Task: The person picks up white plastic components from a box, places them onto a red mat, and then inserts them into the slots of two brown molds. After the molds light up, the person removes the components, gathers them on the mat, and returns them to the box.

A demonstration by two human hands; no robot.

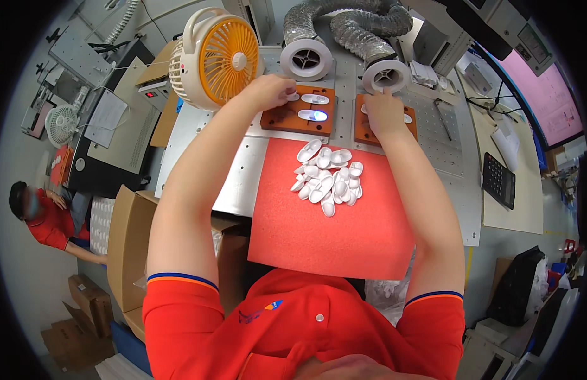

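Note:
My left hand (268, 92) reaches over the far-left corner of an orange-brown fixture block (274, 124). Its fingers are closed on a small white oval plastic piece (293, 97) at a slot. Beside it in the same block lie two more such pieces, and blue-violet light falls on the nearer one (312, 115). Over a second orange-brown block (364, 132) is my right hand (387, 114), fingers closed at a white oval piece (364, 109); the hand hides part of the grip. Another white piece (407, 118) shows to its right. Between my forearms, a heap of white oval pieces (328, 177) rests on a red foam sheet (293, 234).
An orange and cream fan (230, 60) stands close behind my left forearm. Two silver duct hoses end in white round nozzles (306, 60) behind the blocks. A calculator (498, 180) and monitor (540, 82) are at right. At far left, a person in red (49, 218) handles a box.

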